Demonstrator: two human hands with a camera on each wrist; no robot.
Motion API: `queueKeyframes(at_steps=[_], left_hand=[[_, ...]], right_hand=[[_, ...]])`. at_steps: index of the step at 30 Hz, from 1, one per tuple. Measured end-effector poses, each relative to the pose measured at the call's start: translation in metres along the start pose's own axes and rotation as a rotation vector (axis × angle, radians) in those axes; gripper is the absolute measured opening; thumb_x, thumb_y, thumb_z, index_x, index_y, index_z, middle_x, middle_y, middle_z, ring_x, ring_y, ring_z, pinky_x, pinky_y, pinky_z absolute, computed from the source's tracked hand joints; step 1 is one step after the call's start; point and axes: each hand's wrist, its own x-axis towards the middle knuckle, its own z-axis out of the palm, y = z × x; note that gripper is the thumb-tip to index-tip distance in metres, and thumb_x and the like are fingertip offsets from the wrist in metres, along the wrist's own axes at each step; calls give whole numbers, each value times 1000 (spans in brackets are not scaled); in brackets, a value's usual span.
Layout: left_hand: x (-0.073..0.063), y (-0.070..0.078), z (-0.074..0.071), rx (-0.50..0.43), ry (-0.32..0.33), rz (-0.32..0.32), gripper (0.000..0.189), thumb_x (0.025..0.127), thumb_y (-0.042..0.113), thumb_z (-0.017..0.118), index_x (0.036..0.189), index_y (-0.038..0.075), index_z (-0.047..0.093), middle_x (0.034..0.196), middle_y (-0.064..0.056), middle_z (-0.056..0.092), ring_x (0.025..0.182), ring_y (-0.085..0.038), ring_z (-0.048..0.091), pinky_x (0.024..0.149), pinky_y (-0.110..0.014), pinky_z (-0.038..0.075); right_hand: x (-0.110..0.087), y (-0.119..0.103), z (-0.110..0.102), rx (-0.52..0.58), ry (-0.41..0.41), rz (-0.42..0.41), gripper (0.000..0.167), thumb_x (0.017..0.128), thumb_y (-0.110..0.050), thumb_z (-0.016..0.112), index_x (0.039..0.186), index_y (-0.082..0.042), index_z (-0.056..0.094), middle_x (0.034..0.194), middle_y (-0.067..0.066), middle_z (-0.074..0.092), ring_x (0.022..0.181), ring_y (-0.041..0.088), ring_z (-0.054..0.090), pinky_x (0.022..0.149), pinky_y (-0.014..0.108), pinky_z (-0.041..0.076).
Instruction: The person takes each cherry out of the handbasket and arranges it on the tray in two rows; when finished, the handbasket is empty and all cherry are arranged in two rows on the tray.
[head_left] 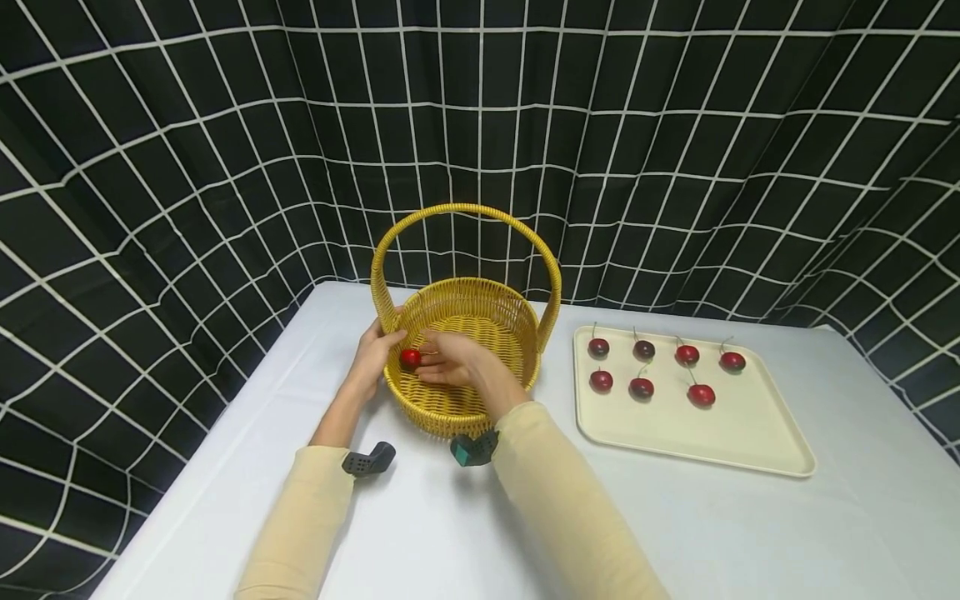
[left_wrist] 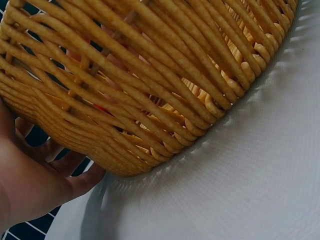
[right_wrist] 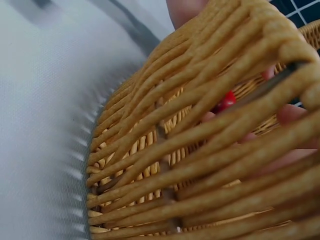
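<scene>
A yellow wicker basket (head_left: 472, 287) with a tall arched handle stands on the table. On its left side, my left hand (head_left: 369, 357) grips the rim near the handle's base, thumb over the edge. The left wrist view shows that hand's fingers (left_wrist: 82, 181) against the outer weave. My right hand (head_left: 457, 358) reaches inside the basket, fingers bent around a red cherry (head_left: 410, 359) near the left wall. Through the slats in the right wrist view, the cherry (right_wrist: 227, 101) shows beside the fingertips (right_wrist: 208, 116); the weave hides much of that hand.
To the right lies a cream tray (head_left: 690, 433) bearing several dark red cherries with stems, in two rows. A white cloth (head_left: 450, 533) covers the table. Behind it hangs a black curtain (head_left: 637, 158) with a white grid.
</scene>
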Motion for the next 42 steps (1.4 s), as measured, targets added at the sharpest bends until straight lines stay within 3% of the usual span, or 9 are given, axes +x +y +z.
queueKeyframes(at_steps=[9,15,20,24,32,36,40,42], left_hand=[[0,0,0,-6,-14,-1,50,98,10,47,146,10,35,148,-12,36,134,-25,33,111,-41,24],[1,0,0,-3,-18,-4,51,98,11,47,147,11,34,150,-10,34,136,-24,31,111,-41,23],[-1,6,1,-16,-23,-11,50,98,10,47,146,9,35,149,-12,34,136,-24,30,112,-40,18],[-10,17,3,-8,-29,-9,50,97,6,46,146,4,34,148,-17,35,135,-28,31,112,-41,19],[-19,26,5,24,-36,-14,51,98,8,45,147,4,32,148,-18,33,135,-28,30,112,-42,18],[-11,14,3,13,-24,2,50,97,9,46,146,6,34,148,-15,35,134,-26,31,112,-40,20],[0,0,0,0,-6,22,49,96,10,49,144,10,38,146,-12,38,133,-23,34,110,-38,22],[0,-1,0,-6,-6,17,49,97,11,49,144,10,38,146,-11,38,132,-23,34,110,-38,24]], right_hand=[[6,3,2,6,-45,-12,30,97,-2,50,124,11,54,109,20,60,103,26,59,88,30,51],[6,3,1,-15,-74,-26,30,97,-3,52,124,9,54,94,13,61,86,20,61,86,29,52],[4,2,2,-53,-83,-41,32,97,-6,54,126,7,53,92,11,59,82,20,61,88,32,50],[3,3,3,-65,-96,-42,33,96,-5,54,127,8,52,91,10,59,81,20,60,89,32,50],[4,4,3,-83,-106,-33,31,93,-2,59,122,8,55,87,10,61,77,16,61,75,23,54],[4,5,4,-113,-94,-42,25,93,-1,59,116,8,57,86,10,61,76,16,61,76,23,53],[4,7,4,-210,-78,-39,19,94,-3,58,110,6,58,87,11,60,74,17,60,73,23,54],[4,8,3,-252,-70,-33,21,94,-4,58,111,7,59,88,12,61,72,17,59,71,23,54]])
